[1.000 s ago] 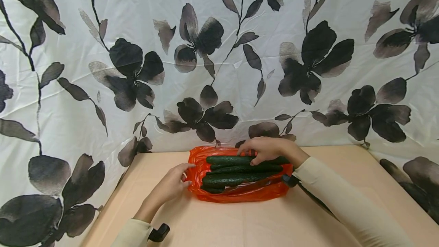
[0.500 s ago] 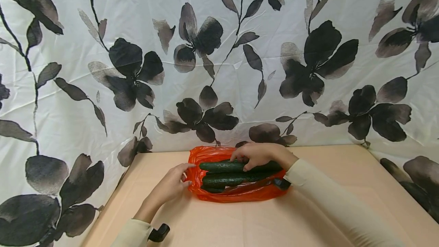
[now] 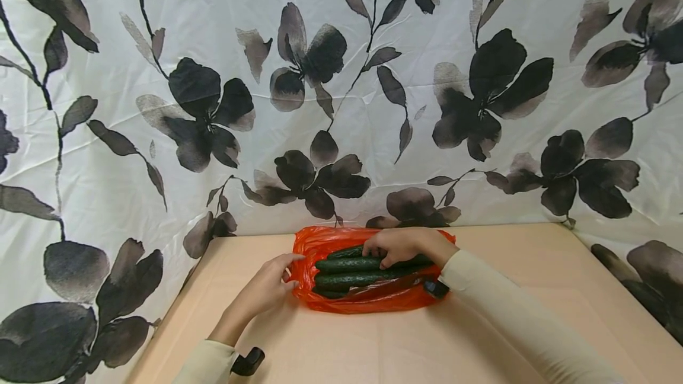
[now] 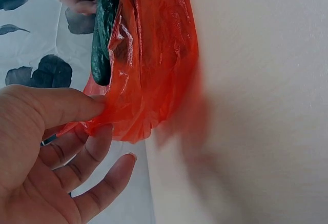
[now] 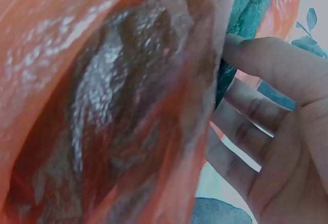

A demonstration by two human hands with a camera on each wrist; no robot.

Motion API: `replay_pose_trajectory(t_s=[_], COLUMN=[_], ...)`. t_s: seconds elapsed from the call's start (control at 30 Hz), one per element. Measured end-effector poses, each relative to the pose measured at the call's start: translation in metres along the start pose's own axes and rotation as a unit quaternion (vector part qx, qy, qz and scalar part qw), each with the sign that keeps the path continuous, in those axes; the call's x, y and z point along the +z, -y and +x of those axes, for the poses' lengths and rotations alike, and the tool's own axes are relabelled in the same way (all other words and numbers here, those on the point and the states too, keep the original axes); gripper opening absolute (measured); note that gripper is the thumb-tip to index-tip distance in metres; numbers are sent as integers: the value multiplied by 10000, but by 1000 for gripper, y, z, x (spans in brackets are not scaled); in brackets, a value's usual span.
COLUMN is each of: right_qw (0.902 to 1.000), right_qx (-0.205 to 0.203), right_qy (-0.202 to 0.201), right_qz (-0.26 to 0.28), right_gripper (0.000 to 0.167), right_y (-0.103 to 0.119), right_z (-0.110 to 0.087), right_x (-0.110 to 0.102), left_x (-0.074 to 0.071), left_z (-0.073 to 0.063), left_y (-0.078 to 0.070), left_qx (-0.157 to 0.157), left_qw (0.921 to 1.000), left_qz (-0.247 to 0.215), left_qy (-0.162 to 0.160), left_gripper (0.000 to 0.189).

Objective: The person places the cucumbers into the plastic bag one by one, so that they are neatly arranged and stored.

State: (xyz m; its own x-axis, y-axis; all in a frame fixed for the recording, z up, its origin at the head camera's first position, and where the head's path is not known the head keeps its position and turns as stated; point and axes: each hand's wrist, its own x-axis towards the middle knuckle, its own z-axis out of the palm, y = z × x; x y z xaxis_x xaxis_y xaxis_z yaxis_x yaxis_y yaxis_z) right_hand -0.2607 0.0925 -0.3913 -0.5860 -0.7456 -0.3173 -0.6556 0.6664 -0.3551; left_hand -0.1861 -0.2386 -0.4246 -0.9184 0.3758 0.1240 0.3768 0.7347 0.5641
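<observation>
An orange-red plastic bag [image 3: 373, 304] lies on the table with its mouth facing up, and several dark green cucumbers [image 3: 347, 279] lie side by side in it. My left hand [image 3: 271, 280] pinches the bag's left edge between thumb and fingers; in the left wrist view the thin film [image 4: 136, 124] gathers at the fingertips. Over the right half of the bag, my right hand [image 3: 402, 245] grips one cucumber [image 3: 344, 265], thumb on its near side and fingers behind. The right wrist view shows the thumb against a cucumber [image 5: 251, 8], partly hidden by the film.
A beige table [image 3: 331, 348] spreads out under the bag. Behind it hangs a white cloth [image 3: 405, 194] with dark flower prints. Each wrist wears a small black camera [image 3: 248, 362].
My right hand has moved left and towards me with a cucumber, lowering it among the others. Another cucumber now shows behind it. My left hand keeps its place on the bag.
</observation>
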Motion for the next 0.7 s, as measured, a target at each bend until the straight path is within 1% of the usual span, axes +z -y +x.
replay_pose_trajectory(t_s=[0.2,0.4,0.7], right_qw=[9999,9998,9997], right_qx=[117,191,137], right_qy=[-30,-13,-214], right_qz=[-13,109,67], right_gripper=[39,41,38], right_y=[5,2,-2], right_z=[-5,-9,-18], right_x=[5,6,4], left_x=[-3,-4,-7], left_z=[-5,-8,-9], left_y=[1,4,4], left_qx=[125,62,106], left_qw=[9999,9999,9999], left_qz=[-48,-68,-86], left_qy=[55,82,103], left_gripper=[54,54,54])
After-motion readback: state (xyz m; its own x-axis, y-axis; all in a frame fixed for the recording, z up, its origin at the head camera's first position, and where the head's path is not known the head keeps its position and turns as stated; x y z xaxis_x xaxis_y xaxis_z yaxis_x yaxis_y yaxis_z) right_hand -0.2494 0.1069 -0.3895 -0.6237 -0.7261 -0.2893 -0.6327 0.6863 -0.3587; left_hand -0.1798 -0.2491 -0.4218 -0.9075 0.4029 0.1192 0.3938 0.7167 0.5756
